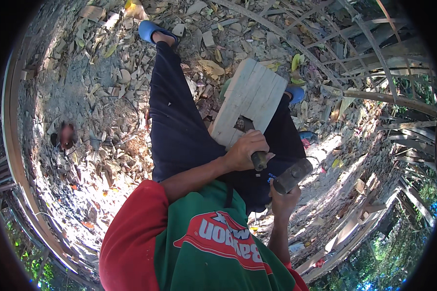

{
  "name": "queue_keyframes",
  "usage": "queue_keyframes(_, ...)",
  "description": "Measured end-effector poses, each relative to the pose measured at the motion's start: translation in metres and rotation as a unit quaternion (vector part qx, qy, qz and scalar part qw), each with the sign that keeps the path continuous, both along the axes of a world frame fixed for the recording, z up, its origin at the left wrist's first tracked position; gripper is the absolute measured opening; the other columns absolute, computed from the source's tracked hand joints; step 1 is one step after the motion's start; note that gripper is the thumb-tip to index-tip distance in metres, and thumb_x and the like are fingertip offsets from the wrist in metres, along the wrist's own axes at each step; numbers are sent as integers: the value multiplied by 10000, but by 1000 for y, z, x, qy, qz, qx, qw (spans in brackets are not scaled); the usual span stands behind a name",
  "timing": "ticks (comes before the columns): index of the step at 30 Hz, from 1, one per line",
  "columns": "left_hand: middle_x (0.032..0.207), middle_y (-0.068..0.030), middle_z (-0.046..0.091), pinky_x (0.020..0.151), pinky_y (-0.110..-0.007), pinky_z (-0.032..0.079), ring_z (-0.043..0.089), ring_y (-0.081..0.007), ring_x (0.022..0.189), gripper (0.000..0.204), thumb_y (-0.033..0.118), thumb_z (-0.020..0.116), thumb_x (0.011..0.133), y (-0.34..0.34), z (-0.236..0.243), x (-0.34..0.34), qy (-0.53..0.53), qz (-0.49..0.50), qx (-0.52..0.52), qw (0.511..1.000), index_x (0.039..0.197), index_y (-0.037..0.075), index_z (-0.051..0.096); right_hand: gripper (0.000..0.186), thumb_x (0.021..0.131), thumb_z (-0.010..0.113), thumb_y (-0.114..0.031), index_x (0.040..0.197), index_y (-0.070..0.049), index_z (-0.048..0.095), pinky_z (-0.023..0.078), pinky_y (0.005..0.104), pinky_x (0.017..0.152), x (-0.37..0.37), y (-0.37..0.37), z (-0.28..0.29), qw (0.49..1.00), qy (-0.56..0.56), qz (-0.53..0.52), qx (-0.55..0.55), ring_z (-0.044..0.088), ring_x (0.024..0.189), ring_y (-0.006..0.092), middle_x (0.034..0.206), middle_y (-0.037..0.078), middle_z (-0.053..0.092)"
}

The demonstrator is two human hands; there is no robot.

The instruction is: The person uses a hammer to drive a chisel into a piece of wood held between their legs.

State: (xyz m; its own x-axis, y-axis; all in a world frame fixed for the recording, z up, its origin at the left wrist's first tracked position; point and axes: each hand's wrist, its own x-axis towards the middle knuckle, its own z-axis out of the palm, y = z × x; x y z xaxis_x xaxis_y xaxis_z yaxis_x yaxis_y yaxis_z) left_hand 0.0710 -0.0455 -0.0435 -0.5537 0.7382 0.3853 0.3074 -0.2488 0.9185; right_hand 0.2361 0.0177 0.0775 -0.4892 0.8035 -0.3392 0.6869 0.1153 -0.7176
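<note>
A pale, thick wooden block (251, 94) lies tilted between my legs. At its near end is a dark rectangular recess, where the metal blade of a chisel (259, 161) meets the wood. My left hand (246, 147) is closed around the chisel, and the butt of its dark handle sticks out toward me. To the right, my right hand (283, 200) grips a hammer close below its blocky grey metal head (293, 175). The hammer head is raised near the chisel's butt, apart from it. Most of the hammer's handle is hidden.
My legs in dark trousers (172, 106) spread around the block, with blue clogs (150, 32) on my feet. Dry leaves and wood chips (116, 92) litter the ground. Bamboo slats (393, 99) stand at the right, a long wooden beam (14, 131) at the left. A small brownish thing (66, 136) is blurred.
</note>
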Motion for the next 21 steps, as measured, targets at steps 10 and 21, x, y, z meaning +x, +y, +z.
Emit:
queue_keyframes(10, 746, -75, 540, 716, -389, 426, 571, -277, 745, 261, 74, 818, 737, -7, -21, -15, -30, -24, 45, 998, 784, 73, 561, 199, 754, 725, -75, 770, -1, 542, 443, 385, 552, -29, 4, -28, 978, -74, 164, 108, 556, 582, 230, 693, 95, 577)
queue_keyframes(21, 752, -62, 536, 717, -389, 411, 552, -268, 742, 266, 129, 831, 731, 13, -17, -7, -39, 5, 18, 999, 803, 84, 579, 89, 899, 628, -64, 827, -52, 576, 504, 310, 548, -58, -14, 74, 949, 242, 126, 160, 540, 530, 174, 693, 54, 615)
